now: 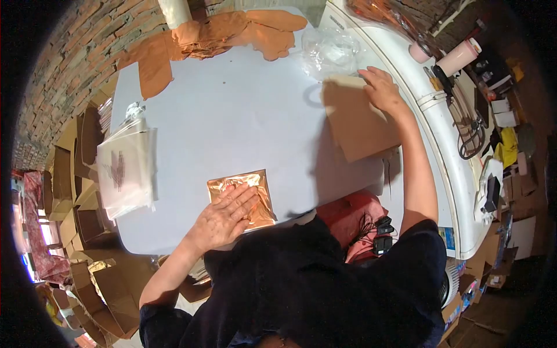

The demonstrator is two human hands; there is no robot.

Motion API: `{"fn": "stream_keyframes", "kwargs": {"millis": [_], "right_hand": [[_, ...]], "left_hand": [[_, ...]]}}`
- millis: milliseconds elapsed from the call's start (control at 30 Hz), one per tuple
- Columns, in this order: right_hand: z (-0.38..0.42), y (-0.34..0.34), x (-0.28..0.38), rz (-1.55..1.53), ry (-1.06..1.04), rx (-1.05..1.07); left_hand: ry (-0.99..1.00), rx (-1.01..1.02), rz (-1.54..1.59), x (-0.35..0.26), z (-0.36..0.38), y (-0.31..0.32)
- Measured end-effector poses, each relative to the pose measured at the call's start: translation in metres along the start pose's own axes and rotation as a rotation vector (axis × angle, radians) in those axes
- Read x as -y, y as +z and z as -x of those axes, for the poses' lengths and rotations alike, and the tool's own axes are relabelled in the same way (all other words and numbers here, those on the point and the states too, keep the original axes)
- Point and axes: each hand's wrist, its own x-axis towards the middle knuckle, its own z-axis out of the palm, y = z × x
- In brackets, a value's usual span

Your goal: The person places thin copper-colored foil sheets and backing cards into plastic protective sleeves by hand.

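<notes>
My left hand [229, 217] lies flat, fingers stretched out, on a square packet of shiny copper-coloured foil [258, 177] at the table's front edge. The palm and fingers cover much of the packet's middle. At the right, my right hand [383, 90] is over the upper right corner of a flat brown cardboard sheet [354, 124]. Its fingers are apart and slightly bent, pointing toward the back left. Just behind the sheet lies crumpled clear plastic [331, 52].
A stack of clear plastic bags [125, 174] lies at the table's left edge. Orange-brown flat pieces [238, 32] spread along the back around a pale post [175, 13]. A white curved surface [432, 98] borders the right side. Cardboard boxes [113, 290] stand at lower left.
</notes>
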Motion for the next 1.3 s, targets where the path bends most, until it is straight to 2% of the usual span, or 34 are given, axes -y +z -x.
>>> {"fn": "stream_keyframes", "kwargs": {"millis": [100,200,600,700,800,867,1033,1133,1233,1300], "right_hand": [[-0.01,-0.001,-0.014,-0.183,-0.001,0.146],[-0.009,-0.006,-0.014,-0.335,0.005,0.148],[0.009,-0.016,0.005,-0.582,0.006,-0.069],[0.008,-0.014,0.005,-0.652,0.082,-0.152],[0.005,-0.025,0.007,-0.639,0.106,-0.136],[0.0,-0.042,0.012,-0.739,0.098,-0.08],[-0.037,-0.09,0.067,-0.807,-0.029,-0.072],[-0.061,-0.098,0.133,-0.666,-0.322,-0.256],[-0.089,-0.067,0.192,-0.748,-0.449,-0.201],[-0.089,-0.051,0.236,-0.746,-0.486,-0.075]], "left_hand": [[0.006,0.001,-0.009,0.001,0.0,-0.001],[0.01,0.003,-0.004,0.003,0.002,0.003],[0.001,0.009,-0.04,0.0,0.0,0.001],[-0.003,0.021,-0.02,0.002,0.001,0.002],[-0.01,0.017,-0.004,0.0,0.0,0.0],[-0.009,0.019,-0.003,0.0,0.0,0.0],[-0.027,-0.001,0.02,0.002,0.004,0.004],[0.001,-0.012,0.03,0.004,0.003,0.003],[0.005,0.01,-0.014,0.005,0.005,0.005],[-0.002,-0.006,0.018,0.007,0.008,0.008]]}}
